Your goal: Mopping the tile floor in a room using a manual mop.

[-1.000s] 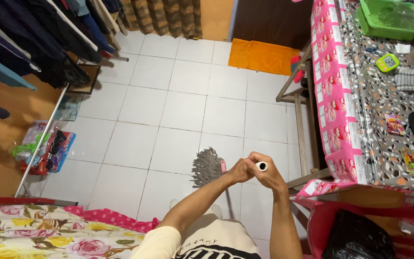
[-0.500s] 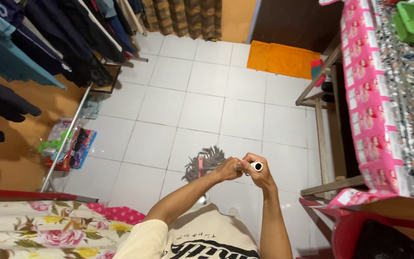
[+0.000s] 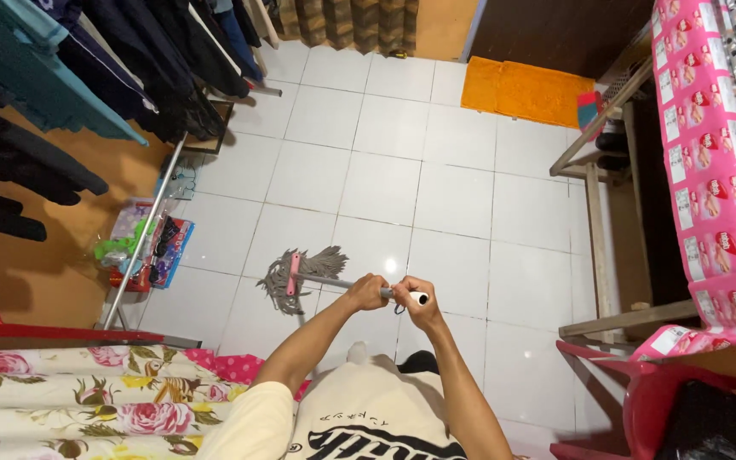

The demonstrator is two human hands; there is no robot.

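1. Left hand and right hand: both closed around the grey metal mop handle, the left lower on the shaft, the right at its white-capped upper end.
2. Grey string mop head with pink clamp: lies spread on the white tiled floor, ahead and to the left of the person.
3. Risk, judged: the tiles show a glossy reflection near the mop, so a wet patch could cause a slip underfoot.
4. Risk, judged: a wider sweep to the left could snag the strings on the metal clothes-rack leg or scatter the colourful packets at its base.
5. Risk, judged: a sweep to the right could knock the wooden frame under the pink-covered tabletop.
6. Count: one mop, two hands, one orange floor mat, one red plastic chair, one floral bedsheet.
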